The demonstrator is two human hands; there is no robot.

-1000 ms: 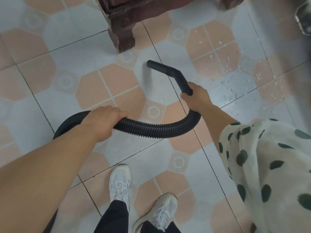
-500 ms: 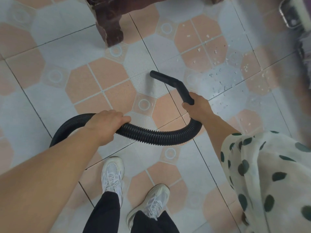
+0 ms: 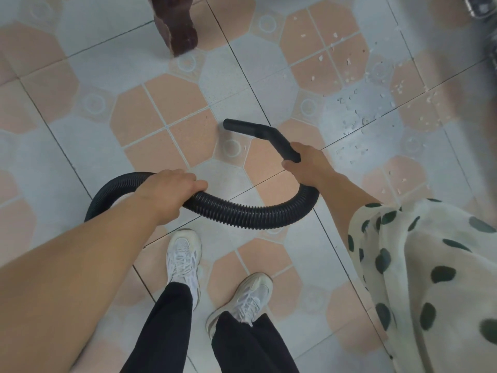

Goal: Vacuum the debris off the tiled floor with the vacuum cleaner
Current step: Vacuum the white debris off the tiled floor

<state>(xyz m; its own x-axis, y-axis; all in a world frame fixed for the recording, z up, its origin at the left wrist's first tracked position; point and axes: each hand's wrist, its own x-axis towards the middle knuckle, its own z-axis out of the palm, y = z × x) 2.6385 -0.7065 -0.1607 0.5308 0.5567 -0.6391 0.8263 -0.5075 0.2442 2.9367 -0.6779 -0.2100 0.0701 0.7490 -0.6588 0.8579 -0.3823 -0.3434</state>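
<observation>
A black ribbed vacuum hose [image 3: 250, 215] curves across the floor in front of me. My left hand [image 3: 168, 188] grips the hose on its left stretch. My right hand [image 3: 308, 164] grips the rigid black handle where the hose ends. The bent black nozzle [image 3: 243, 127] points left, its mouth just above a pale tile. White debris flakes [image 3: 355, 103] lie scattered on the tiled floor [image 3: 161, 109] to the right of the nozzle, apart from its mouth. The vacuum's body is out of view.
A dark wooden furniture leg [image 3: 177, 28] stands at the top, beyond the nozzle. My two white sneakers [image 3: 184, 258] stand below the hose. A polka-dot sleeve [image 3: 430, 278] fills the lower right. A blurred object sits at the top right corner.
The nozzle has drawn back toward me and away from the furniture leg, now over a tile nearer my feet. Both hands keep their grip. The view has shifted so the debris lies farther up right.
</observation>
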